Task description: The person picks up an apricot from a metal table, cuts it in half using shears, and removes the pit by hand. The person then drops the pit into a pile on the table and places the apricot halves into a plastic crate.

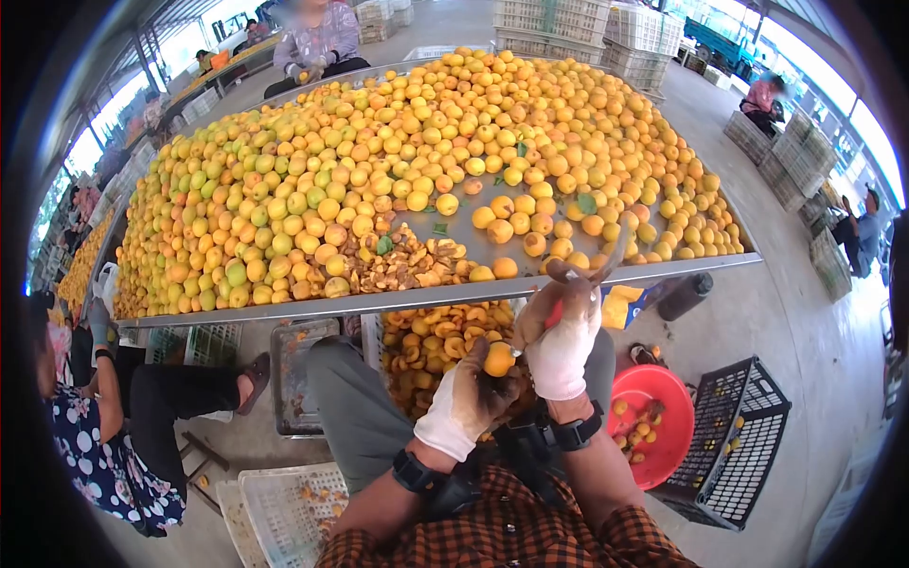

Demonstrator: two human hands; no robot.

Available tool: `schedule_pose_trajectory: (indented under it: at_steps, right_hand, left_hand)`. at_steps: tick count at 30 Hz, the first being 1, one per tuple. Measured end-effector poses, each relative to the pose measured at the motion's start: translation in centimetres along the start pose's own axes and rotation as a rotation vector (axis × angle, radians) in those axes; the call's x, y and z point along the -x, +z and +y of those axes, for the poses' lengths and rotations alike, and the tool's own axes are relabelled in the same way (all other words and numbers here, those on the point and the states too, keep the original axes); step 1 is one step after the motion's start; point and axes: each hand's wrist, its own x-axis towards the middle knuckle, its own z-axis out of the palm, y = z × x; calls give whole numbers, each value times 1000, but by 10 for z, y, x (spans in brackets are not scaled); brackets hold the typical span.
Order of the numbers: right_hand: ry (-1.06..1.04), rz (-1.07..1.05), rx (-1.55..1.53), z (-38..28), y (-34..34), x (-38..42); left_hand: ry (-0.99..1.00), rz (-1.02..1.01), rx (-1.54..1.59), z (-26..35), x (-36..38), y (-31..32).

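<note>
Grey metal table [426, 295] heaped with round yellow-orange fruits [379, 156], pale plastic crates [551, 21] stacked beyond it, concrete floor [757, 312] around, white-gloved left hand [472, 390] at near side, fingers gripping single orange fruit [499, 359], white-gloved right hand [562, 343] closed on mostly hidden red item [555, 313].

Workers sit in an open-sided fruit-sorting shed, where a metal table [606, 272] bears heaped orange fruit [379, 151] near stacked plastic crates [554, 26].

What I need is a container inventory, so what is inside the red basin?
The red basin holds several yellow-orange fruits and a brownish clump too small to identify. Whatever lies beneath them is covered and cannot be seen.
</note>
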Motion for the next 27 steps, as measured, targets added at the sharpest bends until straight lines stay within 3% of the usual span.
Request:
schedule_pose_trajectory:
  at_steps: [3,5,8,12,14,20,22,27]
  right_hand:
    - [-40,-69,72,16,-10,-4]
    - [-52,71,-15,17,-12,-10]
    - [-28,64,-209,1,-5,-14]
    - [-99,29,0,20,-21,-26]
    - [-44,-11,-51,10,-11,-17]
    - [102,-44,-92,17,-16,-8]
    - [135,17,-132,21,-21,-7]
    - [289,30,-328,14,-34,-22]
  left_hand:
    - [40,0,62,-3,-2,-2]
    - [76,30,49,-7,-5,7]
    - [62,16,19,-8,1,16]
    - [-1,-18,-52,-20,0,11]
    - [-43,-98,-70,-16,-5,-5]
    - [106,77,-137,-22,0,-6]
    - [181,130,-294,-23,4,2]
    - [92,-77,-436,-2,9,19]
